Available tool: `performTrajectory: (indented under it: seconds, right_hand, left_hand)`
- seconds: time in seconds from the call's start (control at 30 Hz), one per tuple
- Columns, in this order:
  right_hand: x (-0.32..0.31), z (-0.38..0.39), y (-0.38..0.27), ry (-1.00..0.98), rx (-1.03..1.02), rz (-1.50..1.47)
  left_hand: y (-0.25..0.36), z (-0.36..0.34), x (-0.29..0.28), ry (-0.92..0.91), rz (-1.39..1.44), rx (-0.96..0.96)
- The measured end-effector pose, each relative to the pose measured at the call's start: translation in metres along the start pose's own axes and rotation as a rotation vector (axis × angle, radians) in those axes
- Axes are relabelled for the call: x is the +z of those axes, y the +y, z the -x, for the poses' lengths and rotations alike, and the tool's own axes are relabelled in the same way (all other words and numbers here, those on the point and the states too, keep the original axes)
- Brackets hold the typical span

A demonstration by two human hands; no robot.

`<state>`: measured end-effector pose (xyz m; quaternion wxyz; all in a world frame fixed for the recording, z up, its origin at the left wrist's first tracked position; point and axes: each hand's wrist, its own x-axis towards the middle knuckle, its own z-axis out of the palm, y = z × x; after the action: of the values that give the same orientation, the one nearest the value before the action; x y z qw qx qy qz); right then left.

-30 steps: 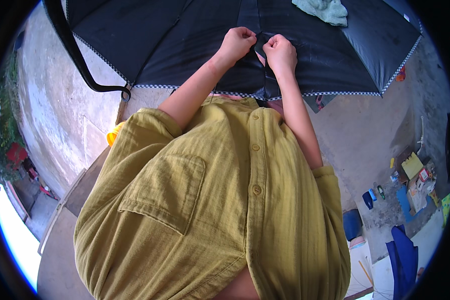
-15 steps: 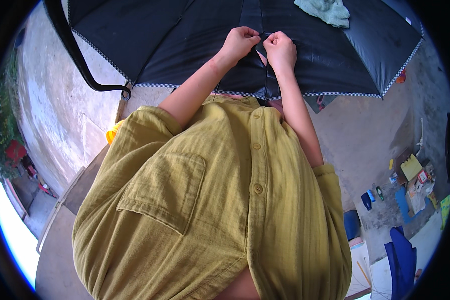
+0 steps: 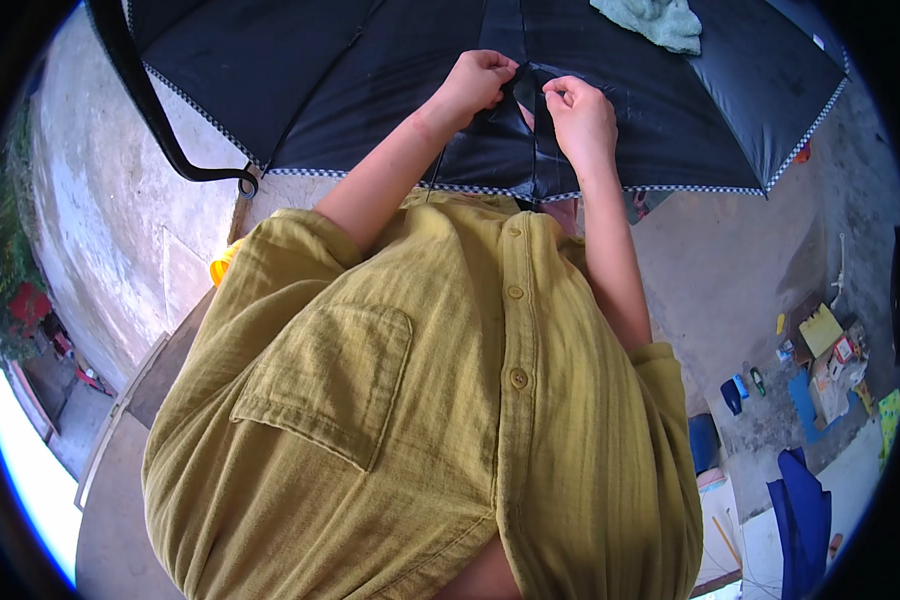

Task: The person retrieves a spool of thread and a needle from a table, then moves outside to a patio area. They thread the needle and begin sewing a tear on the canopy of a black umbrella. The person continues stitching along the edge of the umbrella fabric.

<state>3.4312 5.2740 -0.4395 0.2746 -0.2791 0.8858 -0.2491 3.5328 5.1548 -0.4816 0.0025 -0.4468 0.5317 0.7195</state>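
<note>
A black umbrella [image 3: 390, 110] with a checkered edge trim is spread across my lap. Its canopy has a gap [image 3: 524, 98] through which a lighter patch shows. On the left side of that gap, my left hand [image 3: 475, 85] is closed in a pinch on the umbrella fabric. My right hand [image 3: 583, 120] hovers just right of the gap, thumb and fingertips pressed together; whatever they hold, if anything, is too small to make out. A crumpled pale green cloth [image 3: 660, 24] lies on the canopy beyond my right hand.
A black curved strip [image 3: 160, 130] ending in a loop runs by the umbrella's left edge. Something yellow [image 3: 222, 264] is beside my left sleeve. On the floor at right are a blue-black object [image 3: 731, 397], a yellow pad [image 3: 820, 331] and a dark blue cloth [image 3: 798, 520].
My right hand has moved right and slightly down, away from the gap and from my left hand. The left hand keeps its pinch on the fabric nearly in place.
</note>
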Motion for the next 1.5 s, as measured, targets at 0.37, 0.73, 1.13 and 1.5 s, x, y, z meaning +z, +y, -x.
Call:
performTrajectory:
  seconds: [0.37, 0.73, 1.13, 1.5]
  right_hand:
    - [-0.024, 0.040, -0.006, -0.139, -0.010, 0.139]
    - [0.002, 0.054, 0.003, -0.162, 0.055, 0.053]
    - [-0.010, 0.047, 0.013, -0.326, 0.296, -0.747]
    - [-0.011, 0.051, 0.000, -0.263, 0.292, -0.740]
  left_hand:
    - [0.006, 0.019, -0.008, -0.157, -0.110, 0.036]
    - [-0.005, 0.016, -0.003, -0.148, 0.066, 0.014]
    - [0.004, 0.085, 0.003, -0.211, -0.260, 0.200]
    - [-0.024, 0.088, 0.022, -0.014, -0.263, 0.338]
